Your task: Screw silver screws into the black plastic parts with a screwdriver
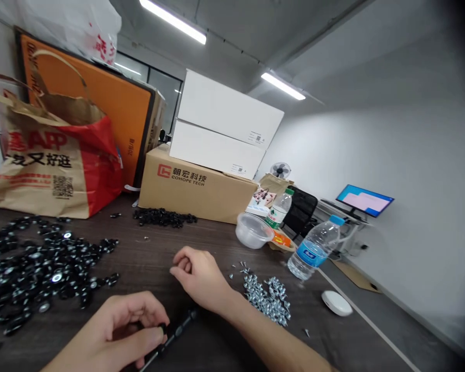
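My left hand [127,330] is closed at the lower middle, thumb against the fingers, on a small black part [163,327] that shows at the fingertips. A dark screwdriver [180,329] lies on the table beside it. My right hand [197,274] is curled above the table further up, its thumb and forefinger bent together; anything between them is too small to make out. Many black parts with shiny metal centres [54,268] are heaped on the left. A pile of silver screws [269,299] lies to the right of my right forearm.
More black parts [165,217] lie before a cardboard box [197,191]. A clear plastic bowl [253,231], a water bottle [313,248] and a white round object [336,303] stand to the right. A paper bag [54,160] is at the back left.
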`<state>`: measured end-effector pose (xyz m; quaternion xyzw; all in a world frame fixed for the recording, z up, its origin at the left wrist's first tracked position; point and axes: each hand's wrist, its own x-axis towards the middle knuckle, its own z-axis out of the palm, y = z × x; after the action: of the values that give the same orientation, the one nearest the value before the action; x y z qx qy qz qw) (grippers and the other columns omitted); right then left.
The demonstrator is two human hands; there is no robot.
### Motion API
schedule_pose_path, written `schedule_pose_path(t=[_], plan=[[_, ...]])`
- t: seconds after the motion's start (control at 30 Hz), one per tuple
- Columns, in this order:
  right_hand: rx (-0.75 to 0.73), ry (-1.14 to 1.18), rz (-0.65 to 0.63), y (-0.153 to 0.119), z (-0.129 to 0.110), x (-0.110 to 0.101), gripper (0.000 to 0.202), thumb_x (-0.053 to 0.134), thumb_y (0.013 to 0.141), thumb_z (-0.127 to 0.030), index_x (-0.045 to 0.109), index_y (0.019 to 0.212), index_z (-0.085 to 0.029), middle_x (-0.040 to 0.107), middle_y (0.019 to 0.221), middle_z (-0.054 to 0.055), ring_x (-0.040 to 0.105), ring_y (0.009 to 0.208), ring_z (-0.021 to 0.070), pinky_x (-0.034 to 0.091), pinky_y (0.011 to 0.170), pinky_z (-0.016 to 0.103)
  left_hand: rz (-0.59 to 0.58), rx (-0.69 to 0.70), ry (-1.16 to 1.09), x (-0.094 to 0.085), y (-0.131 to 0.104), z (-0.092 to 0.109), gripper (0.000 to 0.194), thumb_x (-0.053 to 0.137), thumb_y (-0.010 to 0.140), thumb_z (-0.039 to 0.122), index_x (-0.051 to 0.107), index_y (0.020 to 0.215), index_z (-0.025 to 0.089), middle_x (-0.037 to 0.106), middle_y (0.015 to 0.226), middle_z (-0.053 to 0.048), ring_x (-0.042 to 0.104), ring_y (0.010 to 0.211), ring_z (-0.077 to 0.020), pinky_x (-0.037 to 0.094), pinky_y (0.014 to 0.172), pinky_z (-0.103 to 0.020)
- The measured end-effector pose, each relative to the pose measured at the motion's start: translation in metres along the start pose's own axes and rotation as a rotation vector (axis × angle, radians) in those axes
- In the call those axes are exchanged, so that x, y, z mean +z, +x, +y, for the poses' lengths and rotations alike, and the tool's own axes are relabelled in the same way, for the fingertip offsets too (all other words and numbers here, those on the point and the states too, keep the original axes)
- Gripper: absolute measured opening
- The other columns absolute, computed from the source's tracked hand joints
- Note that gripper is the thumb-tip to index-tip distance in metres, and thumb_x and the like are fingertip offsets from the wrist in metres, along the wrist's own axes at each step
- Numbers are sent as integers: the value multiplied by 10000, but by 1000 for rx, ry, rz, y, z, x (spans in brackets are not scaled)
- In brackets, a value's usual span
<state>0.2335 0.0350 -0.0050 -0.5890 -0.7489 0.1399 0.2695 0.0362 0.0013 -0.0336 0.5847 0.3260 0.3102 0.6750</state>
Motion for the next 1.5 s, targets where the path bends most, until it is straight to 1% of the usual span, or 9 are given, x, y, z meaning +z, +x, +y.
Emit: schedule_pose_path(t=[0.2, 0.33, 0.47, 0.6, 0.77, 0.93, 1.1, 1.23, 1.5], plan=[[-47, -198, -174, 96, -16, 34, 363, 675, 909, -441, 651, 1133, -156, 717, 1009, 68, 684, 921, 237, 545, 838, 441, 27, 59, -84, -7, 8, -9, 299, 805, 723, 453, 740, 782, 167, 606, 633, 4, 498, 578, -134, 481, 491, -216], [-21, -288, -353, 134, -23, 36, 231, 646, 956, -334, 668, 1101, -154, 695, 1113, 73, 684, 961, 223, 571, 842, 431, 21, 51, -91, -8, 9, -9, 318, 821, 706, 449, 736, 791, 155, 634, 686, -14, 518, 582, -138, 489, 485, -230], [-8, -329, -413, 144, -27, 22, 214, 642, 962, -301, 664, 1116, -154, 695, 1113, 74, 691, 917, 207, 590, 791, 391, 38, 66, -114, -7, 9, -9, 255, 818, 715, 397, 726, 770, 165, 615, 677, 1, 532, 596, -138, 477, 480, -216], [-79, -265, -309, 113, -32, -2, 128, 670, 939, -272, 696, 954, -148, 725, 963, 40, 696, 862, 193, 574, 803, 388, 49, 100, -162, -7, 11, -11, 233, 804, 736, 360, 740, 817, 151, 646, 674, -3, 525, 543, -122, 475, 469, -225], [-123, -32, -155, 19, -36, -28, 29, 684, 900, -178, 713, 896, -181, 766, 829, 12, 707, 769, 155, 546, 701, 252, 25, 84, -342, -4, 8, -6, 235, 839, 698, 282, 765, 867, 137, 720, 700, -38, 635, 640, -175, 534, 526, -260], [-41, 298, -6, -58, -33, -34, 52, 765, 822, -213, 765, 777, -240, 794, 783, 17, 726, 774, 201, 546, 688, 290, -82, 37, -358, 4, -2, 3, 147, 816, 731, 247, 802, 835, 143, 744, 753, -36, 640, 633, -142, 558, 611, -264], [-67, 681, 2, -68, -28, -29, 82, 834, 752, -195, 798, 751, -268, 761, 746, 10, 686, 713, 178, 521, 670, 286, -113, 14, -339, 7, -8, 5, 121, 799, 728, 240, 811, 824, 168, 738, 744, -21, 630, 622, -137, 556, 606, -257], [-33, 962, -115, -66, -25, -24, 107, 874, 717, -199, 816, 774, -268, 685, 760, 2, 628, 701, 142, 496, 643, 259, -140, 13, -374, 7, -7, 8, 125, 797, 732, 256, 805, 805, 154, 764, 743, -50, 657, 686, -171, 558, 597, -258], [64, 1038, -200, -68, -23, -13, 114, 868, 716, -163, 825, 775, -251, 710, 788, 26, 681, 654, 157, 529, 624, 288, -99, -96, -252, 4, -10, 25, 67, 759, 710, 211, 803, 697, 164, 712, 621, 3, 604, 619, -137, 531, 654, -247]])
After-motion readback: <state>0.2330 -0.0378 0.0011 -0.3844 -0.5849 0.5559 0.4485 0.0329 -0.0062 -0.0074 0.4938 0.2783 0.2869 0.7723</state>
